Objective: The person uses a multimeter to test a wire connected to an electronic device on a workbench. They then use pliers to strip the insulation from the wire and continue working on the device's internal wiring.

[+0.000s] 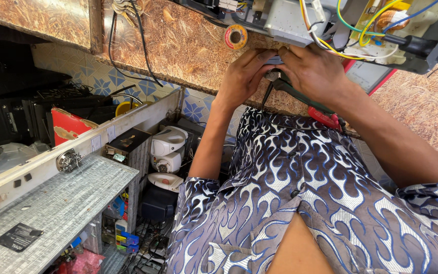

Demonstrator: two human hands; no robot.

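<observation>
- Cluttered workshop around me: a speckled brown bench (pixel 188 45) ran across the top of the view, a roll of tape (pixel 235 36) lying on it.
- I had my left hand (pixel 243 76) and right hand (pixel 314 71) side by side at the bench edge, under an opened grey appliance (pixel 300 20) with yellow and blue wires.
- Right grip was closed on green-handled pliers (pixel 300 96); left grip was pinched at their tip.
- A white iron (pixel 166 180) lay below.
</observation>
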